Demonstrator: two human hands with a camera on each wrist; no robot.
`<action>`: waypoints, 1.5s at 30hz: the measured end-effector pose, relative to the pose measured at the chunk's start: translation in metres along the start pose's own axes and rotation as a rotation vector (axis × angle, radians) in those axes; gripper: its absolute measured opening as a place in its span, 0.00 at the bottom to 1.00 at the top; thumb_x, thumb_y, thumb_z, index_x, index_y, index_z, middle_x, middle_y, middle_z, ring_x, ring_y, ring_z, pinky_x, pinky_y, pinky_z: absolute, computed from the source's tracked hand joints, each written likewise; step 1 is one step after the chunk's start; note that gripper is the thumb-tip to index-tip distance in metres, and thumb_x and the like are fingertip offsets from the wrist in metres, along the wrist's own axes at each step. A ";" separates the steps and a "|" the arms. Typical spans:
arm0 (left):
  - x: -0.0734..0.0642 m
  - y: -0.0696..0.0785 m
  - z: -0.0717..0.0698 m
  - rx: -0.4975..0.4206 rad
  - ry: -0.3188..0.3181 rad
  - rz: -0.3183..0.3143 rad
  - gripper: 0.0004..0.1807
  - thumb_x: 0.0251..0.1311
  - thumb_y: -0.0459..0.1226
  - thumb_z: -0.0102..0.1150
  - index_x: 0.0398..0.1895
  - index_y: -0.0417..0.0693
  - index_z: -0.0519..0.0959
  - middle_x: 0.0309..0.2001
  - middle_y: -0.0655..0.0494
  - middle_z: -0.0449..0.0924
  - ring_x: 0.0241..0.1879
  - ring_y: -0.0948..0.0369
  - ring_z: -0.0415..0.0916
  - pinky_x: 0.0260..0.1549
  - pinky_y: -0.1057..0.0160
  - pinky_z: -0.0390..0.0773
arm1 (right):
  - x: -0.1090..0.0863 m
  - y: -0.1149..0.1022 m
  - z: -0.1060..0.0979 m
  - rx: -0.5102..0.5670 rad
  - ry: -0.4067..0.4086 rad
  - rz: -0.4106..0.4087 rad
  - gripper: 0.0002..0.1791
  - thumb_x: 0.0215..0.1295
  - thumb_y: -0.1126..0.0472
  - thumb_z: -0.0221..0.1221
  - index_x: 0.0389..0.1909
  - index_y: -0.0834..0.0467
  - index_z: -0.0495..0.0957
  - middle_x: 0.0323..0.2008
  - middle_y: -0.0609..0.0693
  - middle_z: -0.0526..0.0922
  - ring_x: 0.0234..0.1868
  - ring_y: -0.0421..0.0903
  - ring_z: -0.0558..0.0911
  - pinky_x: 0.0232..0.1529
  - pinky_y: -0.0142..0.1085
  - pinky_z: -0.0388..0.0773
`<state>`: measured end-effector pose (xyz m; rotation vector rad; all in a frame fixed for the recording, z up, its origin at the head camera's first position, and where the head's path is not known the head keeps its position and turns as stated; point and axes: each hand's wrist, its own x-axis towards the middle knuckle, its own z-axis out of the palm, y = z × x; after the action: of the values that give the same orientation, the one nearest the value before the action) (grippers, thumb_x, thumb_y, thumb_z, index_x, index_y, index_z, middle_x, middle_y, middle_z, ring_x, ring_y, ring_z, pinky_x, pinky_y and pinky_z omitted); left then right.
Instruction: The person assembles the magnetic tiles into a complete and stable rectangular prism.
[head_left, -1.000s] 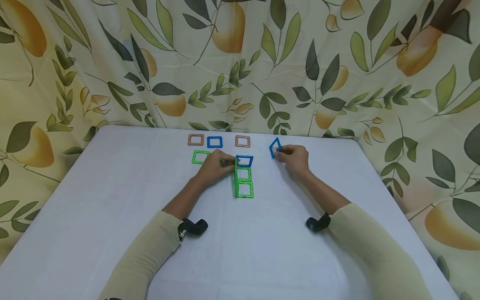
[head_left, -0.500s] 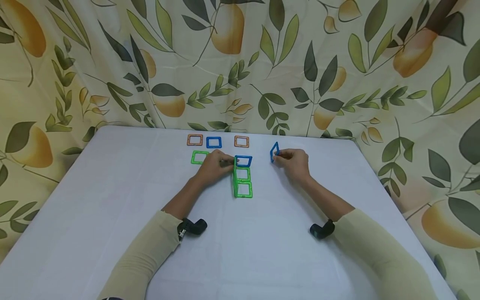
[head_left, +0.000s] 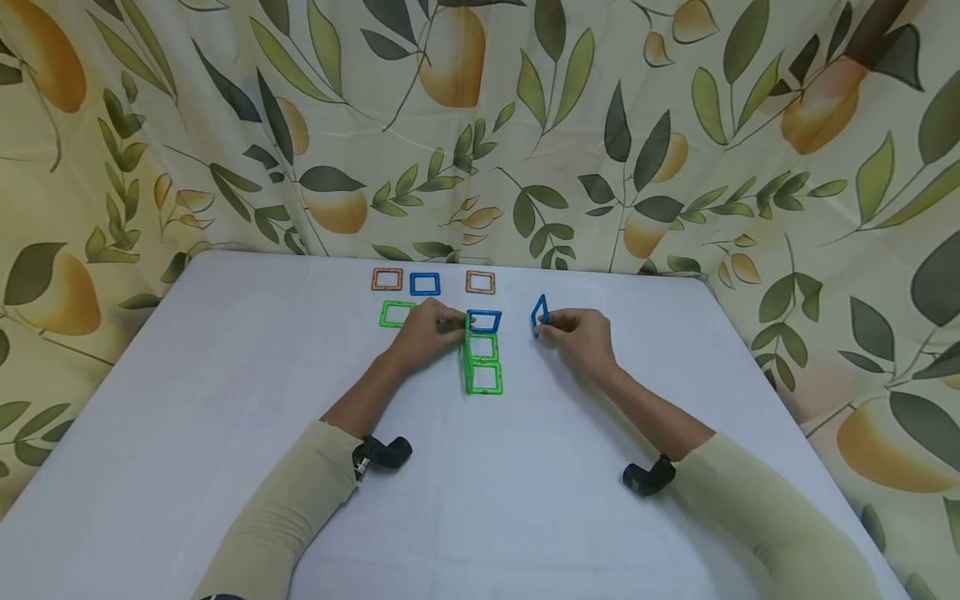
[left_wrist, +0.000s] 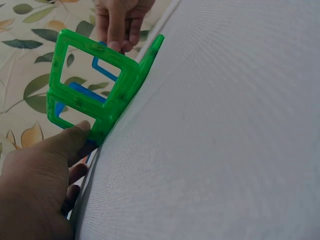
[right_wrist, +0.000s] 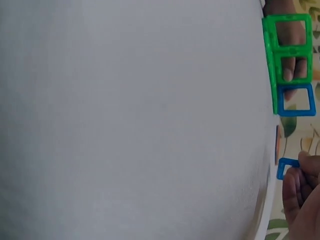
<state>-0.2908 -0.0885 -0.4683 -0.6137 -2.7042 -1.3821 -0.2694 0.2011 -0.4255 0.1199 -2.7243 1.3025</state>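
My left hand (head_left: pixel 426 333) grips a joined group of square-framed magnetic tiles at its far left side. In the left wrist view its thumb (left_wrist: pixel 70 142) presses on a green magnetic tile (left_wrist: pixel 95 46), with the other fingers partly hidden. The group has two green squares in a row and a blue square (head_left: pixel 484 312) at the far end, with a green side meeting the row at an angle. To the right of the group, my right hand (head_left: pixel 585 337) pinches a separate blue magnetic tile (head_left: pixel 534 320) by its edge, tilted up and apart from the rest.
Near the back edge of the white table (head_left: pixel 525 500) lie two orange tiles, one at the left (head_left: pixel 387 289) and one behind the group (head_left: pixel 480 292). A blue tile (head_left: pixel 425 294) lies between them. A loose green tile (head_left: pixel 384 315) sits beside my left hand. Behind hangs a leaf-patterned cloth (head_left: pixel 480 183).
My right hand has come slightly nearer and left with its blue tile, turning the tile more edge-on. My left hand keeps its hold on the joined tiles.
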 end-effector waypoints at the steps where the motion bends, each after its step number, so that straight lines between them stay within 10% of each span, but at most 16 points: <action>1: 0.000 0.000 0.000 -0.001 0.000 0.000 0.15 0.66 0.37 0.72 0.55 0.47 0.88 0.47 0.58 0.86 0.51 0.58 0.73 0.54 0.56 0.75 | -0.002 -0.001 0.001 -0.001 0.002 -0.001 0.11 0.65 0.64 0.73 0.45 0.66 0.90 0.39 0.57 0.91 0.41 0.49 0.88 0.35 0.26 0.76; 45: 0.001 -0.002 0.000 0.040 -0.010 0.010 0.16 0.67 0.38 0.71 0.57 0.47 0.87 0.48 0.55 0.86 0.52 0.57 0.74 0.55 0.55 0.75 | -0.043 -0.033 0.034 0.028 -0.135 -0.163 0.11 0.63 0.66 0.74 0.45 0.65 0.90 0.40 0.54 0.91 0.39 0.48 0.89 0.42 0.36 0.85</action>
<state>-0.2927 -0.0888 -0.4698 -0.6327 -2.7255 -1.3228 -0.2258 0.1549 -0.4276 0.4385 -2.7368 1.3323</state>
